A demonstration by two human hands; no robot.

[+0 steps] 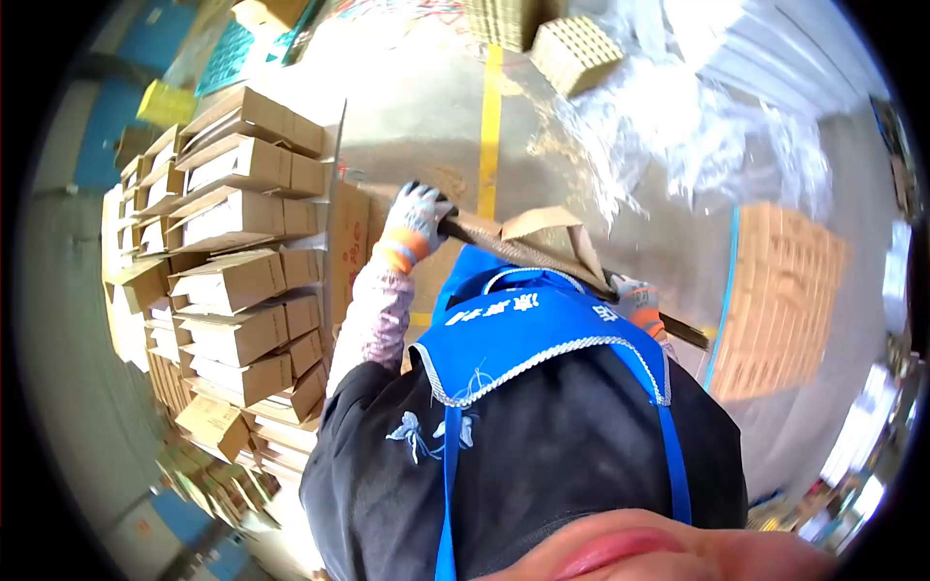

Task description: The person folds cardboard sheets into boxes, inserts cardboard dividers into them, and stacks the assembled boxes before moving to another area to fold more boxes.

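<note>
A brown cardboard carton (513,249), seen nearly edge-on, spans the space in front of my blue apron (542,324). One flap (547,222) stands up from its upper edge. My left hand (419,215), in a grey glove with an orange cuff, is closed around the carton's left end. At the other end, my gloved right hand (635,294) grips the edge near the flap. The lower part of the carton is hidden behind the apron, so whether it is flat or opened out cannot be told.
Tall stacks of open cardboard boxes (242,218) rise on my left, beside a standing carton (350,247). A stack of brown cardboard (780,300) is on the right. Clear plastic wrap (668,126) and a tan block (576,55) lie ahead, past a yellow floor line (491,126).
</note>
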